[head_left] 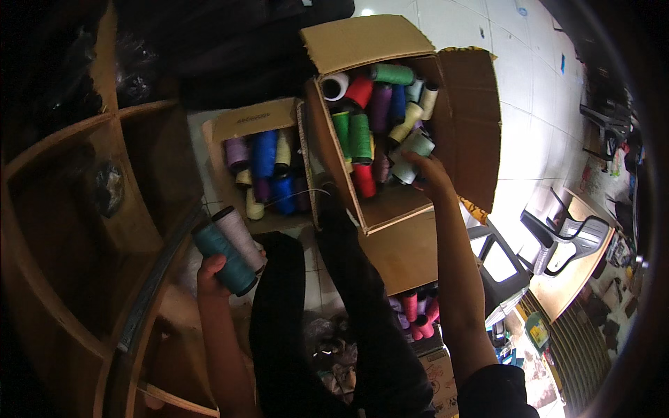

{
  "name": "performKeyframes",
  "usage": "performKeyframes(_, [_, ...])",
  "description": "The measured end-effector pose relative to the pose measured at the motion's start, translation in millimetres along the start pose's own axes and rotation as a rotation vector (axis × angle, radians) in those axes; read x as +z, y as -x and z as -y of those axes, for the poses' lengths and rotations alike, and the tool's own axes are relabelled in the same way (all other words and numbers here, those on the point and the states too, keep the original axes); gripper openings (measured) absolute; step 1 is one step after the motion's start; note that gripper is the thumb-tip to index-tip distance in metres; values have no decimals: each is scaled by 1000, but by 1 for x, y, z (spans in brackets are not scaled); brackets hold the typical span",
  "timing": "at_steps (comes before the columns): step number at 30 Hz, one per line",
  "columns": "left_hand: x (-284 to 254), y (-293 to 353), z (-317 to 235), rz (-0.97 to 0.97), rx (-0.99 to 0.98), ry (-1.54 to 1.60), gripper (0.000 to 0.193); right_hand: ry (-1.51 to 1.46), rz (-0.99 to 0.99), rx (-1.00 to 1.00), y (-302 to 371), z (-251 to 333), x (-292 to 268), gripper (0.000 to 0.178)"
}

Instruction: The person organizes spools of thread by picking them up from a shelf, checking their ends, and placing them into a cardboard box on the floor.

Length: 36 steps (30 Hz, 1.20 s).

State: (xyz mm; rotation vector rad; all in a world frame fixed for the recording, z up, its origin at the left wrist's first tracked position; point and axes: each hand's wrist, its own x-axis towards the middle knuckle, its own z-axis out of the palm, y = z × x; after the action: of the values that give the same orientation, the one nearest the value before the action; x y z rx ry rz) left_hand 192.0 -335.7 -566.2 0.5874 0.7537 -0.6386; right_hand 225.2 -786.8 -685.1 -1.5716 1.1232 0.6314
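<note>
Two spools of thread are in my left hand [212, 272], a teal spool [224, 256] and a pale grey spool [239, 235], lying side by side and tilted. My right hand [433, 175] reaches into the larger cardboard box [404, 214], its fingers closed on a pale mint spool [412, 157]. Around it lie several other spools, among them a green spool [359, 137], a red spool [364, 180] and a cream spool [406, 124]. Left of that box, a smaller cardboard box [254, 120] holds more spools, including a blue spool [264, 153].
Wooden shelving [104, 244] with open compartments stands along the left. Pink spools [421, 324] sit in another box below my right forearm. On the right are a black chair [564, 237] and a wooden tabletop [575, 258]. White tiles [519, 104] cover the floor.
</note>
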Motion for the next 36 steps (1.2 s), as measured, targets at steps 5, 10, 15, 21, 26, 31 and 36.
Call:
performKeyframes(5, [-19, 17, -12, -345, -17, -340, 57, -569, 203, 109, 11, 1, 32, 53])
performKeyframes(10, [-38, -24, 15, -453, 31, -582, 64, -839, 225, 39, 4, 0, 45, 53])
performKeyframes(15, [-16, -87, 57, -696, 591, -1428, 86, -762, 168, 241, 5, 4, 51, 49])
performKeyframes(21, [-25, -106, 67, -609, 434, -1593, 91, -917, 217, 176, -8, 10, 54, 53])
performKeyframes(26, [-34, -100, 68, -605, 460, -1768, 93, -316, -23, -23, 51, 38, 66, 45])
performKeyframes(31, [-33, -114, 83, -772, 382, -1909, 96, 74, -25, -317, 131, 14, 73, 51])
performKeyframes(36, [-48, -113, 74, -648, 400, -1745, 86, 513, 420, -391, 185, 25, 158, 63])
